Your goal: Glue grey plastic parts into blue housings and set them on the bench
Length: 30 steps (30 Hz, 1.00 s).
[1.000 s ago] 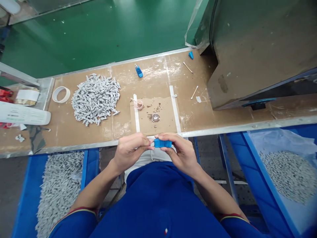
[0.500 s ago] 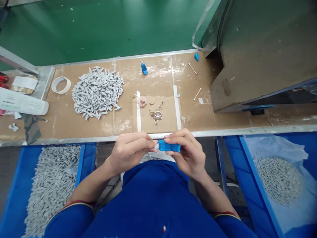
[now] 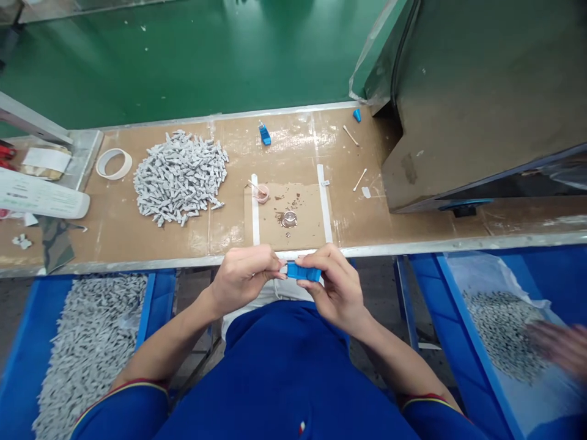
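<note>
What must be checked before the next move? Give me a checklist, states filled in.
1. Blue piece gripped by the right hand: ok, held between thumb and fingers.
2. Small pale part held by the left hand: ok, pinched at the blue piece's end.
3. Pale part fully seated in the blue piece: cannot tell, too small to judge.
4. Co-worker's hand apart from the person's own: ok, it is over at the blue bin on the right.
5. Taped cardboard patch free of marks: not ok, dark spots show on it.
</note>
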{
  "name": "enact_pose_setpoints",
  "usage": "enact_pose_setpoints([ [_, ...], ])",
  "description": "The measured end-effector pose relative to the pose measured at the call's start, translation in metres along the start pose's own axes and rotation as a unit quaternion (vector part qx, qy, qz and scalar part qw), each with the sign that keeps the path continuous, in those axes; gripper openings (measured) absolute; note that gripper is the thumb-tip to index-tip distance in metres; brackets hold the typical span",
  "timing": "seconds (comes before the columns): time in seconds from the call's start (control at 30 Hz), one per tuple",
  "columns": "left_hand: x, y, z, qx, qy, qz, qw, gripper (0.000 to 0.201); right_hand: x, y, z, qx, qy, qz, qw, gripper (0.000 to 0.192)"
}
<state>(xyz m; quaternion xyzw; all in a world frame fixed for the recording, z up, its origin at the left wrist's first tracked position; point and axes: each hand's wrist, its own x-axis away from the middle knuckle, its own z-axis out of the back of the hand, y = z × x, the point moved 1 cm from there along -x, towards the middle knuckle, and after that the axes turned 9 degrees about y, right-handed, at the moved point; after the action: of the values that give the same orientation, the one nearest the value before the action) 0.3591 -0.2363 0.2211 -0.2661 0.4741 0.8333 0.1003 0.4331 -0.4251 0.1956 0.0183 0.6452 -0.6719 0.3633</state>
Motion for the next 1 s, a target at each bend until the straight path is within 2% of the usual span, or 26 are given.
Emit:
enact_pose_setpoints([
  [0.17, -0.016, 0.002, 0.015, -0.027, 0.021, -0.014, 0.999, 0.002, -0.013, 0.001, -0.007, -0.044, 0.026, -0.006, 0.999, 0.024],
  [0.3, -0.031, 0.007, 0.016, -0.005, 0.017, 0.037, 0.999, 0.022, -0.019, 0.005, -0.023, -0.126, 0.076, -0.081, 0.986, 0.033],
  [0.4, -0.04, 0.009, 0.013, -0.002, -0.001, 0.057, 0.998, 0.019, -0.025, 0.006, -0.03, -0.172, 0.097, -0.131, 0.972, 0.039],
  [0.47, -0.051, 0.003, 0.02, -0.017, -0.002, 0.061, 0.998, 0.016, -0.027, 0.003, -0.022, -0.167, 0.102, -0.141, 0.97, 0.046],
  [0.53, -0.069, -0.016, 0.036, -0.062, 0.022, 0.074, 0.995, 0.016, -0.025, 0.001, -0.001, -0.127, 0.115, -0.141, 0.975, 0.045],
  [0.6, -0.097, -0.049, 0.056, -0.148, 0.053, 0.107, 0.982, 0.018, -0.015, 0.001, 0.031, -0.061, 0.153, -0.138, 0.977, 0.034],
  [0.63, -0.112, -0.07, 0.065, -0.206, 0.057, 0.132, 0.968, 0.019, -0.007, 0.002, 0.05, -0.024, 0.181, -0.141, 0.973, 0.027],
  [0.7, -0.144, -0.114, 0.077, -0.334, 0.032, 0.195, 0.921, 0.019, 0.012, 0.009, 0.089, 0.043, 0.264, -0.159, 0.95, 0.02],
  [0.77, -0.172, -0.154, 0.077, -0.436, -0.023, 0.233, 0.869, 0.018, 0.029, 0.019, 0.127, 0.106, 0.341, -0.188, 0.915, 0.02],
  [0.8, -0.182, -0.169, 0.074, -0.462, -0.051, 0.237, 0.853, 0.018, 0.035, 0.025, 0.145, 0.135, 0.369, -0.199, 0.898, 0.022],
  [0.9, -0.202, -0.199, 0.059, -0.474, -0.078, 0.224, 0.848, 0.015, 0.034, 0.043, 0.197, 0.221, 0.425, -0.186, 0.858, 0.029],
  [1.0, -0.208, -0.209, 0.052, -0.457, -0.077, 0.212, 0.86, 0.014, -0.002, 0.065, 0.246, 0.334, 0.409, -0.118, 0.841, 0.032],
])
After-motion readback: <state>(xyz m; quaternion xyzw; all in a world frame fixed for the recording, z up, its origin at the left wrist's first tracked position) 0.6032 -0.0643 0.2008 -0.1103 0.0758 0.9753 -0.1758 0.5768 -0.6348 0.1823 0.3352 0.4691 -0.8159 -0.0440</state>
